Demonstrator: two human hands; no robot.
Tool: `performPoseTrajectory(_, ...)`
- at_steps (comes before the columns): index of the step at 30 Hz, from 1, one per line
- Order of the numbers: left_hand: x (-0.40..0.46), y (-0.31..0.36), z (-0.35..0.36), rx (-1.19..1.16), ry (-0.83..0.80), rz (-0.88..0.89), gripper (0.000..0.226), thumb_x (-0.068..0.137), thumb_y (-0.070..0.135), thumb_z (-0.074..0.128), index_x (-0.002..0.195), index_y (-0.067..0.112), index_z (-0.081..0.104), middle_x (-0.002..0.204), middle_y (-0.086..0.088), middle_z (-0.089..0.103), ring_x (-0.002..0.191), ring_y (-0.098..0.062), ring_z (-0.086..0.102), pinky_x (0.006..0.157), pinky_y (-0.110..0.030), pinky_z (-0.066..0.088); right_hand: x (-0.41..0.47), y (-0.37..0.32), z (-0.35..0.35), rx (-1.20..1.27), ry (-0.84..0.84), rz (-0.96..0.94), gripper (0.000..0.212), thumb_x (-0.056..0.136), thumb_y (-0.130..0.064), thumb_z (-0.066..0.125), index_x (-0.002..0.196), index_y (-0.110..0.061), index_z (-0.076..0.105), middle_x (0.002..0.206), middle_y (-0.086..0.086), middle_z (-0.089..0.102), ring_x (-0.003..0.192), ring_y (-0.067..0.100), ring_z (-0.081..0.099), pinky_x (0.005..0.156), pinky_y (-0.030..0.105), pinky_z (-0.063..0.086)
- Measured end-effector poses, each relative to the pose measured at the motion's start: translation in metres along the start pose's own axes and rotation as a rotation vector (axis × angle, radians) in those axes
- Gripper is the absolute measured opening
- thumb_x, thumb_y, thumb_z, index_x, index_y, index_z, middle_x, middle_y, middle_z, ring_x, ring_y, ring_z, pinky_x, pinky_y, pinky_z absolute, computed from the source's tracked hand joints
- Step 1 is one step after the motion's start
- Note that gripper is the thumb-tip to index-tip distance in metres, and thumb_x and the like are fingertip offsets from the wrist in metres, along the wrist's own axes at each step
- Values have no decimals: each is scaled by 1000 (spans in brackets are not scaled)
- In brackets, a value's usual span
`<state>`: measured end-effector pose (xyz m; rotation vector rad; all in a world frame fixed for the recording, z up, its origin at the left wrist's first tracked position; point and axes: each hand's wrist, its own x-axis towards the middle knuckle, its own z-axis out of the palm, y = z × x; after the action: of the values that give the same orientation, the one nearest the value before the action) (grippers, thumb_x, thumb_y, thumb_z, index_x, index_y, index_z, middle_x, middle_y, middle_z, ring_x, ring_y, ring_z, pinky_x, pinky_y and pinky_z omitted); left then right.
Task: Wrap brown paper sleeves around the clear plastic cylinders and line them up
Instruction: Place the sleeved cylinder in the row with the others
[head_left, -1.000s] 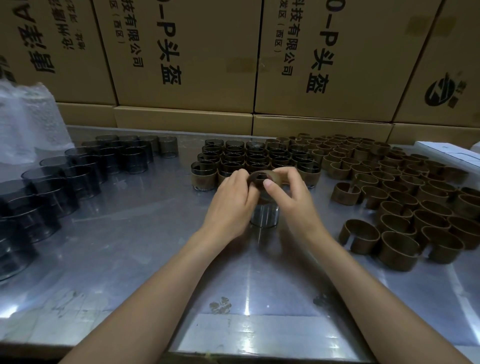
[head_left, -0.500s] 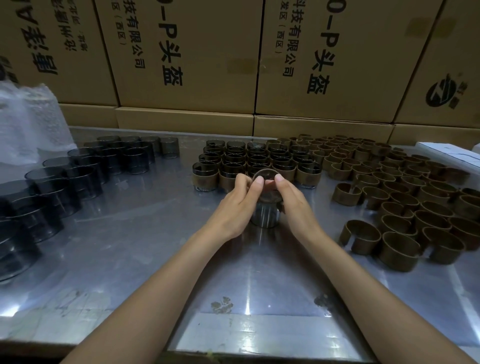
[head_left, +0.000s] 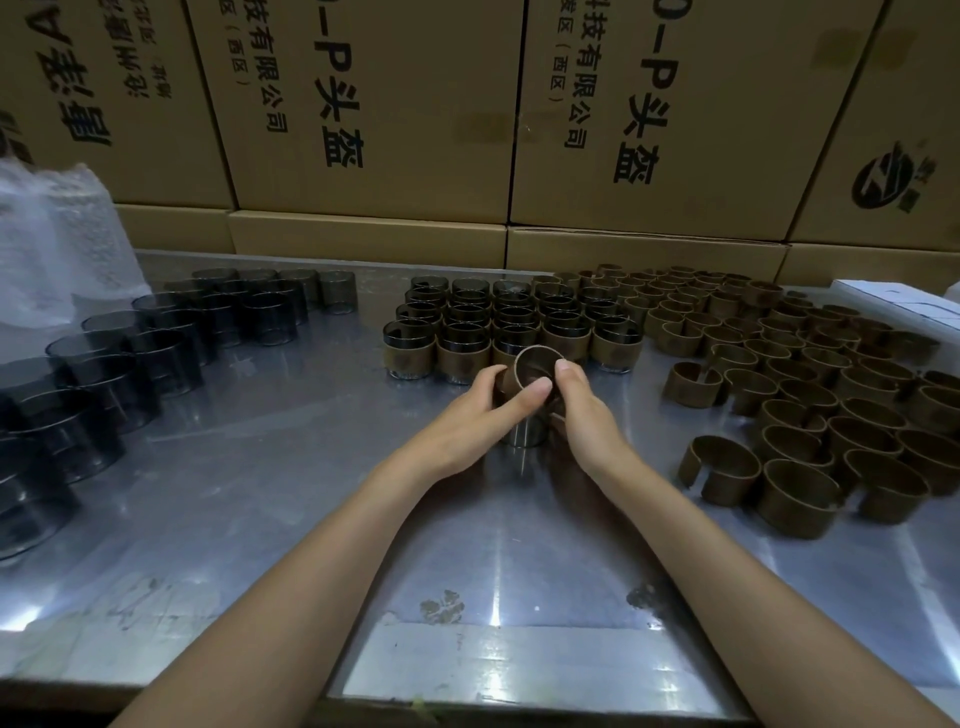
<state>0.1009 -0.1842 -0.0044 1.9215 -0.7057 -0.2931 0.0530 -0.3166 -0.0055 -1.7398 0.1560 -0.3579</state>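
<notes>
Stretching across the whole view, the steel table (head_left: 249, 499) carries everything, with cardboard boxes (head_left: 374, 104) stacked along its far edge. On the left stand the bare clear cylinders (head_left: 156, 353), crowded in loose rows; on the right lies a wide spread of loose brown sleeves (head_left: 789, 395), curled open like split rings; at far centre the finished sleeved cylinders (head_left: 509, 322) stand in tidy touching rows. Just near of that block, both hands work on one piece: a clear cylinder (head_left: 524, 434) standing on the table, with a brown sleeve (head_left: 535, 364) riding at its top rim. The left hand (head_left: 467, 421) cups the sleeve from the left, fingers curled around its side; the right hand (head_left: 587, 421) pinches the sleeve's right side between thumb and fingertips, so both are closed on the paper, not on the plastic. The sleeve looks light and springy, likely to uncurl if released, and thin enough to crease under a hard squeeze. The cylinder seems light, stiff and smooth, probably slippery and easy to tip. A sound hold would be on the sleeve's opposite sides, easing it down evenly while the base stays flat on the table.
</notes>
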Motion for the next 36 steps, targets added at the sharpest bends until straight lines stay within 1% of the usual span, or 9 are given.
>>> performPoseTrajectory(3,1,-1,0,103,25,-52,100,62,91,31,138,27,39,128,10,52,111,-6,48,82,-17,36,2,2,0,-58,-32,35,44,104,-42,22,140,-24,39,141,2,47,133,17,40,115,40,28)
performPoseTrajectory(7,4,-5,0,36,84,-79,101,70,92,18,144,27,39,148,2,41,136,-14,36,109,-33,27,1,2,-1,-68,-128,38,57,100,-51,25,149,-21,28,153,-4,31,140,8,26,117,32,17)
performPoseTrajectory(11,6,-8,3,-16,53,-32,101,69,90,11,150,32,27,155,9,30,145,-9,20,120,-43,14,-3,-1,-1,-105,-184,-2,58,99,-51,23,149,-21,20,152,-6,27,130,0,23,104,22,18)
performPoseTrajectory(17,5,-11,5,-3,12,14,105,68,88,11,149,22,25,150,6,31,141,-9,25,119,-40,18,-6,-5,0,-33,-180,-19,44,103,-40,23,144,-23,24,140,-5,40,122,3,38,89,7,35)
performPoseTrajectory(22,3,-6,11,-78,34,26,93,73,83,17,143,22,27,142,2,33,135,-9,32,116,-35,25,-4,-7,0,83,-165,-12,46,104,-37,25,149,-30,20,151,3,35,139,18,32,117,42,24)
performPoseTrajectory(27,6,1,5,-320,-7,-73,83,73,71,41,135,16,45,133,-10,54,123,-24,53,110,-45,37,-7,-9,2,164,-203,-22,37,104,-31,29,140,-28,35,123,-6,57,115,7,52,105,30,40)
performPoseTrajectory(30,4,4,1,-491,-80,-41,48,78,50,52,112,20,66,112,-9,68,106,-23,64,95,-38,47,-6,-8,2,168,-217,-14,24,104,-28,30,119,-34,48,112,-10,59,107,4,56,91,20,47)
performPoseTrajectory(32,2,6,-1,-565,-130,-25,33,78,43,54,98,23,72,101,-7,70,96,-22,66,89,-37,47,-6,-8,2,177,-204,-26,24,103,-23,30,110,-33,50,112,-5,60,113,12,56,98,29,46)
performPoseTrajectory(36,1,7,-4,-644,-175,-10,39,79,44,58,106,17,65,104,-12,65,99,-29,60,94,-43,40,-9,-10,2,184,-192,-90,34,101,-13,29,109,-34,54,123,7,59,122,22,53,108,46,40)
